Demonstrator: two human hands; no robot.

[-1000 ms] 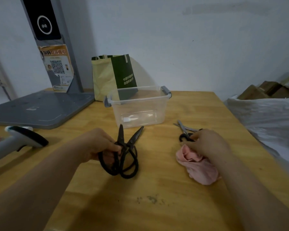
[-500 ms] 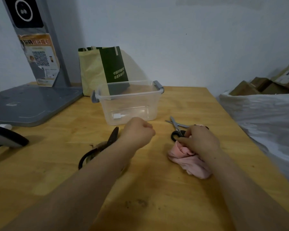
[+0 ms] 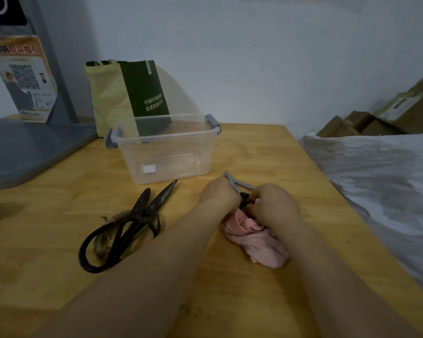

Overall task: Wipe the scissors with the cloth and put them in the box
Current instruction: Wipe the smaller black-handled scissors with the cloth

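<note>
Large black scissors [image 3: 132, 220] lie open on the wooden table [image 3: 59, 252], left of my arms, touched by no hand. Small silver scissors [image 3: 235, 182] with black handles lie in front of the clear plastic box [image 3: 166, 152]. My left hand [image 3: 217, 193] and my right hand [image 3: 274, 206] meet at these small scissors; both have fingers closed around the handle end. My right hand also rests on the pink cloth [image 3: 259, 237], bunched on the table under it. The box stands open with only a small white label inside.
A green and yellow bag [image 3: 127, 93] leans on the wall behind the box. A grey stand base [image 3: 29, 147] takes up the back left. White plastic sheeting [image 3: 381, 181] and cardboard boxes [image 3: 386, 115] border the table's right edge.
My left hand let go of the large black scissors, left them on the table, and crossed right to join my right hand at the small scissors. The camera view shifted right.
</note>
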